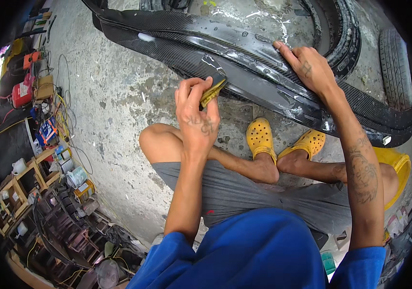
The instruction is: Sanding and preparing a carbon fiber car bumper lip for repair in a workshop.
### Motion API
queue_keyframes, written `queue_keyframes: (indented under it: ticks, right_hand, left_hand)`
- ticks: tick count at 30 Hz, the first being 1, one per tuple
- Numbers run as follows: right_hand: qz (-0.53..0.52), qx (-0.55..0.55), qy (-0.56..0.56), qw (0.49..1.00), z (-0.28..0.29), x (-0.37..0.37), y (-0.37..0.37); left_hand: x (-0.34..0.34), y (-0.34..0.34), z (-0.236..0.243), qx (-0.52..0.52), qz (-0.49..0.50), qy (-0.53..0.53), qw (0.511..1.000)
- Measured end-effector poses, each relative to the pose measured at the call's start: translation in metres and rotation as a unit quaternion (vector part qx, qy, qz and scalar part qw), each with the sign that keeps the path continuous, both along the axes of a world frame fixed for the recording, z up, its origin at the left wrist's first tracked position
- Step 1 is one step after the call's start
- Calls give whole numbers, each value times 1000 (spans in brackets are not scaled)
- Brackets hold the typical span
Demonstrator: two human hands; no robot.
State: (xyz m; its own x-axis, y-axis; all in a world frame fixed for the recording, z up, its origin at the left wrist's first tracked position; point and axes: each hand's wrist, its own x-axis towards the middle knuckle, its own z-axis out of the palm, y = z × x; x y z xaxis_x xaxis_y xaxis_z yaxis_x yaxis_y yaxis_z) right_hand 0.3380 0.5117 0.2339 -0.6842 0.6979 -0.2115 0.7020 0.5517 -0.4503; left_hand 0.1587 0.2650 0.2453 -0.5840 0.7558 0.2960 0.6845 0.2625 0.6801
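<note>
A long, dark carbon-fibre panel (259,79), like a car body part, stretches across in front of me, its surface wet and glossy in places. My left hand (197,113) is closed on a folded piece of sandpaper (214,89), dark on one face and yellowish-brown on the other. The sandpaper is at the panel's near side; whether it presses on the surface is hard to tell. My right hand (312,70) grips the panel's far edge, the thumb side lying on top and the other fingers curled over. White suds (146,37) sit on the panel's left part.
Beyond the panel lie a black tyre-like ring (345,38) and a tyre (396,67). My yellow clogs (261,137) rest on the stained concrete floor (114,125). A yellow basin (398,168) stands at right. Along the left are a red machine (21,94), cables and a wooden rack (20,192).
</note>
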Motion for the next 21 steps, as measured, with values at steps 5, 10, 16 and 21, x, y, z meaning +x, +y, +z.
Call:
queue_keyframes:
  ticks: [5, 10, 16, 21]
  right_hand:
    - [14, -31, 5, 999, -3, 1, 0]
    - [16, 7, 31, 999, -6, 4, -1]
    - [34, 40, 50, 997, -13, 3, 1]
    - [46, 55, 75, 995, -17, 5, 0]
  left_hand:
    - [-18, 6, -3, -8, 36, 27, 999]
    - [-28, 13, -7, 23, 53, 32, 998]
    - [-15, 20, -2, 20, 22, 6, 1000]
    - [-15, 22, 1, 14, 26, 34, 999]
